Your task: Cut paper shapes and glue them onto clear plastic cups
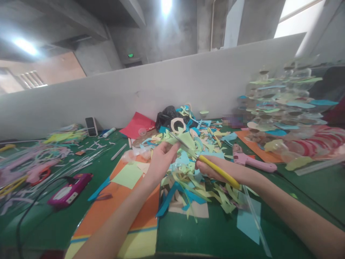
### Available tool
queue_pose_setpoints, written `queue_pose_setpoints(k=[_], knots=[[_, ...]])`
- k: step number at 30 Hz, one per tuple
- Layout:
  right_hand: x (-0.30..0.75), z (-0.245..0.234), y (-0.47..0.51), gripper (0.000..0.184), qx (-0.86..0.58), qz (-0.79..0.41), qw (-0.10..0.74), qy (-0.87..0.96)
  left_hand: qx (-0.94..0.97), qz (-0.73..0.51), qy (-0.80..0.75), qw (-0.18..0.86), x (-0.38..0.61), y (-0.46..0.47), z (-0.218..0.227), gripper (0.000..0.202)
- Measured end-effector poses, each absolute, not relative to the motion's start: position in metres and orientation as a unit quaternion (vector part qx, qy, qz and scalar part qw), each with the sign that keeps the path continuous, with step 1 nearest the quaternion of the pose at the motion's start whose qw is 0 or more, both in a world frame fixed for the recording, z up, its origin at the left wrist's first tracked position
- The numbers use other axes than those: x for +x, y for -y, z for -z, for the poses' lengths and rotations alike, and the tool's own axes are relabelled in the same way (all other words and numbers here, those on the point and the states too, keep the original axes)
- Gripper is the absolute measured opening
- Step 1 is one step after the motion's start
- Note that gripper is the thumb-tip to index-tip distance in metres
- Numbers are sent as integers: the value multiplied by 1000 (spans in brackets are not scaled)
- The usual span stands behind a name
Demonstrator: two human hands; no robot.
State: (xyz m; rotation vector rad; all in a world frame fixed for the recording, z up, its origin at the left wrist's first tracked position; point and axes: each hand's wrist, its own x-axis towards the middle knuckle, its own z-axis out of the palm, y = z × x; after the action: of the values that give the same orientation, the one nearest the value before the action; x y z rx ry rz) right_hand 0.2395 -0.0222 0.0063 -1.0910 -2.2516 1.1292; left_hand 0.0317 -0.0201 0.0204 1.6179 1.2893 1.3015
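My left hand pinches a pale green piece of paper over the middle of the table. Yellow-handled scissors are in my right hand, its fingers wrapped round the handles. The blades point up and to the left, against the paper near my left fingertips; whether they are cutting into it cannot be made out. Below both hands lies a heap of paper scraps in green, blue and cream. A square green sheet rests on an orange board beside my left forearm.
A pink glue gun with its cord lies right of the scraps. Stacked clear cups with paper pieces stand at the back right. On the left are a magenta device, a phone and plastic strips. A low white wall runs behind.
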Motion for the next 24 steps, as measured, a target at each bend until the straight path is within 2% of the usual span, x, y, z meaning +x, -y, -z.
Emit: queue_pose_setpoints(k=[4,11,16,19,22,24], knots=[[239,-10,25,45,-390,-405,201,802,653,-483,-476,338,31,19,-17,42],[227,-3,20,56,-472,-411,223,748,673,-450,-507,296,33,19,-15,54],[235,-4,10,59,-532,-369,267,714,632,-482,-519,313,33,18,-18,47],[244,0,-1,53,-565,-350,285,691,606,-512,-516,322,27,12,-17,40],[253,4,-9,35,-575,-346,292,681,607,-515,-515,319,22,-3,-16,36],[259,4,-13,31,-577,-337,302,680,612,-513,-513,315,23,-19,-17,35]])
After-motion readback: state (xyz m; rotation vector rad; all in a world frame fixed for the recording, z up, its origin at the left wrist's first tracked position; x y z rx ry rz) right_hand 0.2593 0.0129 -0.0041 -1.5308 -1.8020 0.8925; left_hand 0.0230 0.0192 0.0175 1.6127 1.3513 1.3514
